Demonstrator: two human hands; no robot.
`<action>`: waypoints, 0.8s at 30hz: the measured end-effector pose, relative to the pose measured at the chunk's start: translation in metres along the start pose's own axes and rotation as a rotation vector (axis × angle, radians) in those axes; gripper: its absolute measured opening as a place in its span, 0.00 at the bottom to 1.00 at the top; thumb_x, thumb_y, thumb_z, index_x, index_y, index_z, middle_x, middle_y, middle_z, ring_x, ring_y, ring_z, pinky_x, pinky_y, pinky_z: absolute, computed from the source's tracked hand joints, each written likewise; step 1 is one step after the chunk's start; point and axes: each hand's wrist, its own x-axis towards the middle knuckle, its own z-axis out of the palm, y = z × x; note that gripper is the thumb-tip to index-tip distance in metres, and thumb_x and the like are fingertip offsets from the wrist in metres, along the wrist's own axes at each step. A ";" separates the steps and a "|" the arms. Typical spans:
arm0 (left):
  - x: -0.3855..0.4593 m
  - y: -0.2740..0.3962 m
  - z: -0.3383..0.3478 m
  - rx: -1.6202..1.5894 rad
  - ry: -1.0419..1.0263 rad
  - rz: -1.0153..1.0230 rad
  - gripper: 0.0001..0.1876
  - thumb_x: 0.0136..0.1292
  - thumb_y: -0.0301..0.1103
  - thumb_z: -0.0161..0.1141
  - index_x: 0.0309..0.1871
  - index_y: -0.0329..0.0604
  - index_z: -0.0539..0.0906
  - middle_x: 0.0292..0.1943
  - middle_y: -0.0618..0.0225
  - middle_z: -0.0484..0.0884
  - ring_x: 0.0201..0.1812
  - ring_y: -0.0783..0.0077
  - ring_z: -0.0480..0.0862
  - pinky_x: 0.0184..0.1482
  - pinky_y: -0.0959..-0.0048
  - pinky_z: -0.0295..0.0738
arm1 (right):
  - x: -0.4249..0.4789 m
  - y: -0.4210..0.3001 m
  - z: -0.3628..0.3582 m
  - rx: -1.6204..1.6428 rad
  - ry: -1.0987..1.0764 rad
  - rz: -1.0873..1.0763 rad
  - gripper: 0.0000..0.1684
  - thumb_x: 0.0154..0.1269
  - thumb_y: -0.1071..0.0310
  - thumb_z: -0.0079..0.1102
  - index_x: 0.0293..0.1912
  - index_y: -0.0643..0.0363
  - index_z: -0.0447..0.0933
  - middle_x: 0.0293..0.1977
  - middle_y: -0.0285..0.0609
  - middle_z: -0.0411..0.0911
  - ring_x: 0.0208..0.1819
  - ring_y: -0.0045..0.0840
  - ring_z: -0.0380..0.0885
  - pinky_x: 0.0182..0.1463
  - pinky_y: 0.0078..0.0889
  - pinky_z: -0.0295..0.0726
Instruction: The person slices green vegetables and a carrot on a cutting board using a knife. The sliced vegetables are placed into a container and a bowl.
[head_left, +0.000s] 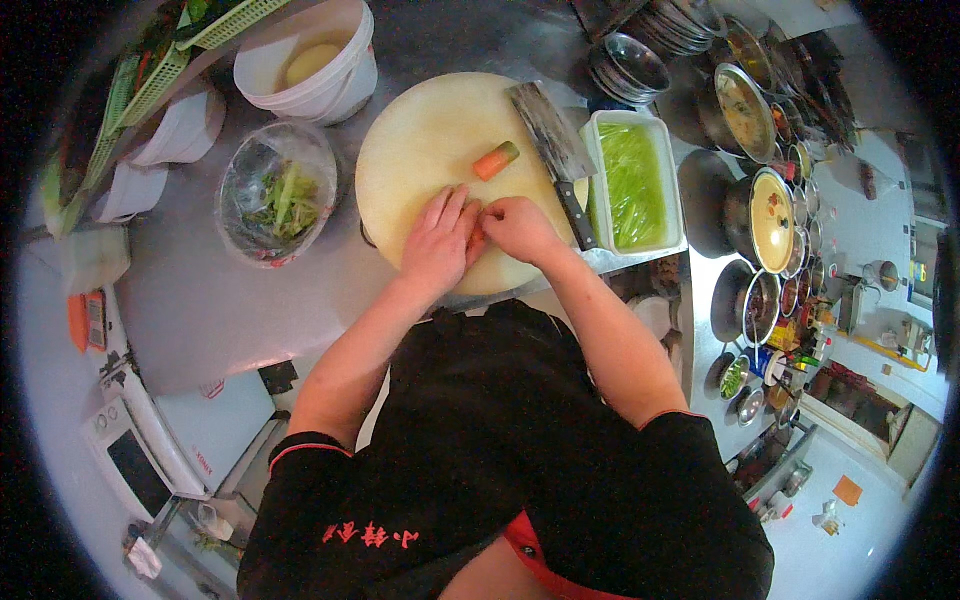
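Observation:
A round, pale chopping board (420, 124) lies before me on a steel counter. Over its near part, my left hand (439, 236) curls palm down around an orange piece (475, 235), apparently carrot, mostly hidden by the fingers. My right hand (521, 231) meets it from the right, thumb and fingertips pinched together; whether anything is between them is hidden. Just beyond the hands lies a carrot chunk (495, 161) with a green end. A cleaver (551, 131) with a black handle rests along the board's right edge, its handle towards me.
Right of the board stands a white tub (673, 180) of green shreds under plastic film. Leftward are a plastic-lined bowl (232, 199) of green trimmings and a white bucket (360, 82). Stacked metal bowls (630, 71) stand at the back right. Pots and a lidded pan (771, 217) line the right counter.

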 end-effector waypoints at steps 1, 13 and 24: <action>0.000 0.001 -0.001 -0.001 -0.019 -0.018 0.34 0.65 0.47 0.70 0.71 0.42 0.78 0.77 0.55 0.70 0.78 0.50 0.68 0.79 0.54 0.64 | -0.002 0.004 0.001 0.036 -0.003 -0.012 0.18 0.70 0.60 0.60 0.44 0.63 0.89 0.39 0.58 0.88 0.41 0.50 0.88 0.50 0.48 0.85; 0.003 0.018 -0.021 0.064 -0.151 -0.047 0.33 0.67 0.50 0.68 0.75 0.57 0.77 0.82 0.53 0.63 0.82 0.47 0.62 0.82 0.50 0.59 | -0.067 0.043 -0.034 0.407 0.157 0.019 0.14 0.75 0.67 0.60 0.52 0.62 0.88 0.28 0.34 0.81 0.30 0.15 0.76 0.37 0.24 0.76; -0.048 -0.039 -0.065 -0.068 -0.064 -0.169 0.23 0.61 0.27 0.68 0.61 0.46 0.85 0.62 0.61 0.84 0.63 0.54 0.82 0.67 0.58 0.78 | -0.076 0.049 -0.020 0.460 0.078 0.010 0.13 0.76 0.68 0.60 0.51 0.63 0.87 0.28 0.31 0.79 0.30 0.13 0.74 0.37 0.22 0.75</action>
